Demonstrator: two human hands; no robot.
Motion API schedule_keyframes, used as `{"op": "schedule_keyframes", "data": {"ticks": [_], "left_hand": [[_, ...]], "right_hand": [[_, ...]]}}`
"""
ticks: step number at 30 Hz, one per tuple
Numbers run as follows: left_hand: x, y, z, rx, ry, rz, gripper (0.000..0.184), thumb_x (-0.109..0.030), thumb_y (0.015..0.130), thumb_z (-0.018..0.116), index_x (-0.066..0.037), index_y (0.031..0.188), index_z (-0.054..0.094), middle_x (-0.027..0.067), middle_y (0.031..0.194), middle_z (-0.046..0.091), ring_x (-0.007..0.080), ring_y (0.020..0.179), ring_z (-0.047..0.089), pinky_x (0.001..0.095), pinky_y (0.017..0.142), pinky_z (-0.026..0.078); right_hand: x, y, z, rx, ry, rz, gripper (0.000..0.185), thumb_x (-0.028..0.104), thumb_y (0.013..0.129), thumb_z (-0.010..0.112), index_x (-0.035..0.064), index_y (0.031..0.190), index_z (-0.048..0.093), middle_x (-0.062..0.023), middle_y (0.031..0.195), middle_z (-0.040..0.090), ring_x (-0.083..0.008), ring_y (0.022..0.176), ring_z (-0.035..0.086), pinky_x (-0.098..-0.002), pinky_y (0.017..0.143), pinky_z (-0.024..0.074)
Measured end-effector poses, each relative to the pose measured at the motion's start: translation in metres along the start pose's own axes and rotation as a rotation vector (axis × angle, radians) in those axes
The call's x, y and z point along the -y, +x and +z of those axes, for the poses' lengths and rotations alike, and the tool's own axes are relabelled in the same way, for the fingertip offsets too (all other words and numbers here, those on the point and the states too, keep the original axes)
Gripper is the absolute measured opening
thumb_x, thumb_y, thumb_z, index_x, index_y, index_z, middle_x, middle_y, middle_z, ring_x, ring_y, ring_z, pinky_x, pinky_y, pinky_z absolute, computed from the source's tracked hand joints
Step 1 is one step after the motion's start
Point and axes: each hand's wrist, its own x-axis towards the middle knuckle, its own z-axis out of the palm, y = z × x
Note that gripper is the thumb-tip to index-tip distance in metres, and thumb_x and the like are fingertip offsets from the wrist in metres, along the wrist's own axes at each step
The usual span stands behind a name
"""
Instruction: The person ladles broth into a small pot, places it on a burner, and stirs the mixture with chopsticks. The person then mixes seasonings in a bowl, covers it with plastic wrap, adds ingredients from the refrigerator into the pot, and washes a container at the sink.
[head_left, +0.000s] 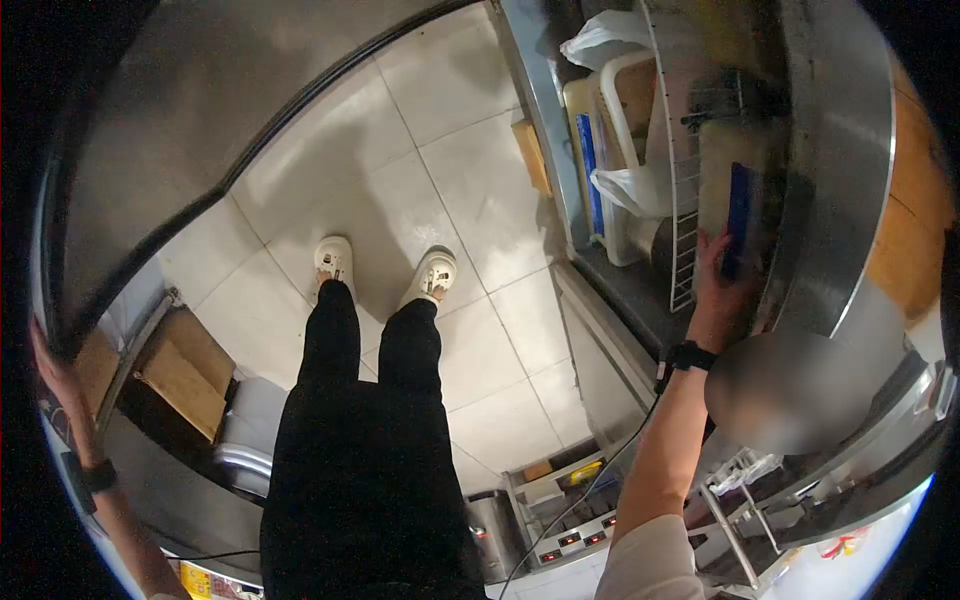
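At the right, my right hand reaches into a refrigerator-like compartment, its fingers at a container with a blue strip. Whether the fingers grip it I cannot make out. A white wire rack stands just left of that container. My left hand, at the far left edge, lies along the edge of a large metal door or panel; its fingers are dim and partly hidden.
A white-handled container and plastic bags sit in the compartment. Cardboard boxes are at the lower left. A cable hangs near a device with red displays. Pale tiles cover the floor. A blurred patch covers something at the right.
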Motion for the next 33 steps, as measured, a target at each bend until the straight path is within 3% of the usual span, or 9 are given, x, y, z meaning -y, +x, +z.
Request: {"op": "schedule_keyframes", "data": {"ticks": [3, 6, 9, 11, 12, 17, 19, 22, 33], "left_hand": [[-0.022, 0.013, -0.013, 0.069, -0.185, -0.186, 0.041, -0.019, 0.09, 0.028, 0.001, 0.125, 0.031, 0.0168, 0.127, 0.036, 0.0271, 0.117, 0.035, 0.0326, 0.1, 0.024], [-0.052, 0.03, -0.031, 0.046, -0.282, -0.263, 0.04, -0.018, 0.089, 0.031, 0.0, 0.125, 0.031, 0.0161, 0.127, 0.036, 0.026, 0.117, 0.034, 0.0329, 0.099, 0.024], [-0.083, 0.05, -0.053, -0.023, -0.375, -0.32, 0.039, -0.016, 0.089, 0.035, 0.0, 0.124, 0.031, 0.0155, 0.127, 0.035, 0.0248, 0.117, 0.034, 0.0332, 0.099, 0.024], [-0.105, 0.065, -0.07, -0.091, -0.444, -0.349, 0.039, -0.015, 0.088, 0.037, 0.0, 0.124, 0.031, 0.0151, 0.127, 0.035, 0.0241, 0.117, 0.034, 0.0334, 0.099, 0.024], [-0.118, 0.073, -0.077, -0.123, -0.48, -0.359, 0.039, -0.015, 0.088, 0.038, 0.0, 0.124, 0.031, 0.0149, 0.127, 0.035, 0.0237, 0.117, 0.034, 0.0335, 0.099, 0.024], [-0.212, 0.104, -0.11, -0.167, -0.739, -0.388, 0.041, -0.005, 0.085, 0.042, 0.0, 0.123, 0.03, 0.0151, 0.128, 0.034, 0.0238, 0.118, 0.033, 0.036, 0.099, 0.024], [-0.248, 0.099, -0.115, -0.089, -1.006, -0.377, 0.041, -0.002, 0.082, 0.042, 0.0, 0.122, 0.034, 0.0153, 0.127, 0.034, 0.0255, 0.118, 0.033, 0.0364, 0.099, 0.024], [-0.302, 0.117, -0.156, 0.292, -1.056, -0.246, 0.034, -0.001, 0.073, 0.048, -0.002, 0.108, 0.047, 0.0159, 0.124, 0.035, 0.0289, 0.118, 0.031, 0.0395, 0.097, 0.024], [-0.296, 0.08, -0.248, 0.998, -1.778, -0.607, 0.072, -0.014, 0.074, 0.058, -0.002, 0.13, 0.015, 0.0136, 0.127, 0.03, 0.0216, 0.117, 0.029, 0.0321, 0.095, 0.027]], "right_hand": [[-0.005, 0.0, -0.009, 0.258, -1.042, -0.432, 0.044, 0.015, 0.08, 0.049, 0.0, 0.119, 0.037, -0.026, 0.127, 0.023, -0.0387, 0.115, 0.03, -0.0403, 0.079, 0.0468], [-0.002, -0.009, 0.003, 0.045, 0.054, -0.006, 0.048, 0.013, 0.08, 0.049, -0.0029, 0.121, 0.032, -0.0275, 0.129, 0.021, -0.0374, 0.117, 0.029, -0.0382, 0.076, 0.048], [-0.026, -0.036, 0.014, 0.017, 0.056, 0.072, 0.071, 0.014, 0.08, 0.047, 0.0061, 0.133, 0.002, -0.0188, 0.137, 0.004, -0.0311, 0.107, 0.042, -0.0356, 0.071, 0.0443], [-0.042, -0.055, 0.02, 0.026, -0.096, 0.009, 0.066, 0.016, 0.08, 0.044, 0.0029, 0.132, 0.005, -0.0217, 0.135, 0.005, -0.0337, 0.107, 0.042, -0.037, 0.071, 0.0444], [-0.039, -0.049, 0.005, -0.147, 0.072, 0.008, 0.048, 0.008, 0.078, 0.04, -0.0071, 0.122, 0.028, -0.0304, 0.126, 0.023, -0.0386, 0.109, 0.039, -0.036, 0.072, 0.0488], [-0.098, -0.106, -0.016, 0.073, -0.232, 0.043, 0.048, 0.008, 0.071, 0.046, -0.0112, 0.114, 0.034, -0.0275, 0.11, 0.043, -0.0365, 0.096, 0.049, -0.0334, 0.077, 0.0501], [-0.135, -0.14, -0.012, 0.041, -0.382, -0.117, 0.058, 0.005, 0.06, 0.056, -0.0117, 0.112, 0.035, -0.0246, 0.109, 0.042, -0.032, 0.091, 0.051, -0.0259, 0.07, 0.0523], [-0.172, -0.195, -0.012, -0.018, -0.274, -0.073, 0.034, 0.004, 0.066, 0.054, 0.0024, 0.1, 0.048, -0.0106, 0.1, 0.053, -0.0232, 0.087, 0.054, -0.0286, 0.069, 0.05], [-0.197, -0.414, -0.013, -0.247, -0.423, 0.362, 0.033, 0.007, 0.069, 0.045, 0.0044, 0.101, 0.046, -0.0065, 0.102, 0.051, -0.0221, 0.093, 0.05, -0.0374, 0.083, 0.0396]]}}
